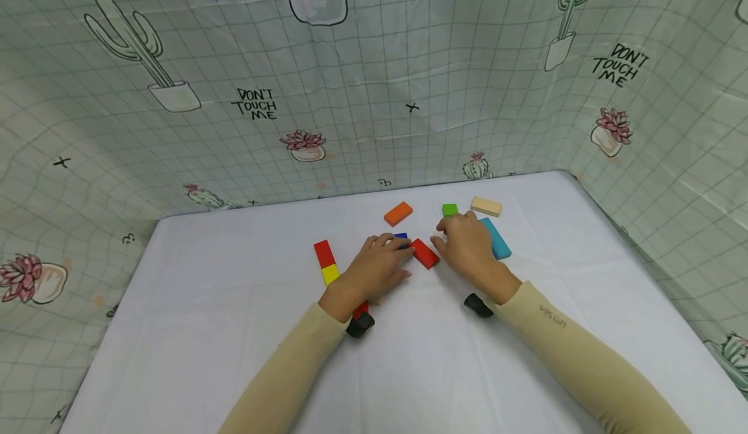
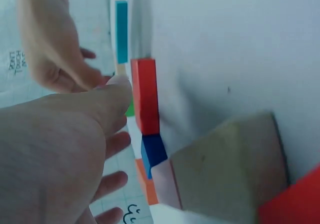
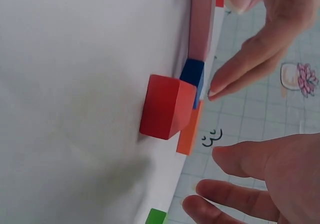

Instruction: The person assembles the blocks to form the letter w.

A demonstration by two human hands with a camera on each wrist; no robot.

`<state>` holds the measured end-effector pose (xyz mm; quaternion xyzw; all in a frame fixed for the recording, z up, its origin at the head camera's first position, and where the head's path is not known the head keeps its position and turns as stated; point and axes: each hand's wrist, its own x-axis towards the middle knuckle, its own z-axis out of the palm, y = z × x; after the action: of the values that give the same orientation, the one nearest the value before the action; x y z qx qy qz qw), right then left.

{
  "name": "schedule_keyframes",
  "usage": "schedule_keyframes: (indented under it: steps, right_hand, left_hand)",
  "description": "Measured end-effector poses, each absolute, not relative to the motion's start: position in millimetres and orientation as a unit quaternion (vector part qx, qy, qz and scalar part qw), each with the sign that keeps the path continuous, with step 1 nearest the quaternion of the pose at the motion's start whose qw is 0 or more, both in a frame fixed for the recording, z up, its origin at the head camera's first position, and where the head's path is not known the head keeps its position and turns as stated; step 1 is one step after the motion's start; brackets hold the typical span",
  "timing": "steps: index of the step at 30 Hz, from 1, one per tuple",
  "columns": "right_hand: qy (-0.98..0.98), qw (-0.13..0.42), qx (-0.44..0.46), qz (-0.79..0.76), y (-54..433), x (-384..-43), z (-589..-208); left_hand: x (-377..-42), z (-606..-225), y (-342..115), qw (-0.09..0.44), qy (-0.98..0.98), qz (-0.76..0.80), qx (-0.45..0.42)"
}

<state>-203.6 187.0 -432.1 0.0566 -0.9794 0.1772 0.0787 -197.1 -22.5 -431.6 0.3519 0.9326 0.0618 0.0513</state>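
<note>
A red block (image 1: pixel 425 254) lies flat on the white table between the two hands. My left hand (image 1: pixel 376 268) hovers with loosely bent fingers over the line of blocks, its fingertips beside the red block and a dark blue block (image 1: pixel 400 235). In the right wrist view, a pink block (image 3: pixel 201 26) runs up to the dark blue block, which meets the red one. On the other side, my right hand (image 1: pixel 467 242) is held apart from the red block, its fingers spread and holding nothing. A green block (image 1: pixel 449 210) and a light blue block (image 1: pixel 497 239) are partly hidden by it.
An orange block (image 1: pixel 398 214) and a cream block (image 1: pixel 486 206) lie farther back. Left of my left hand are another red block (image 1: pixel 324 254) and a yellow block (image 1: pixel 330 274). A beige block (image 2: pixel 220 169) shows close up in the left wrist view. A patterned cloth hangs behind the table.
</note>
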Motion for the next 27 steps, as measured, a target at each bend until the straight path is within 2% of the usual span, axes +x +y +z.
schedule_keyframes:
  steps: [14,27]
  right_hand:
    - [-0.981,0.065,0.074,0.164,183,-219,-426]
    - [-0.969,0.045,0.194,0.148,171,-259,-431]
  left_hand:
    - [-195,-434,-24,0.044,0.948,0.045,0.311]
    - [-198,-433,-37,0.056,0.944,0.053,0.322]
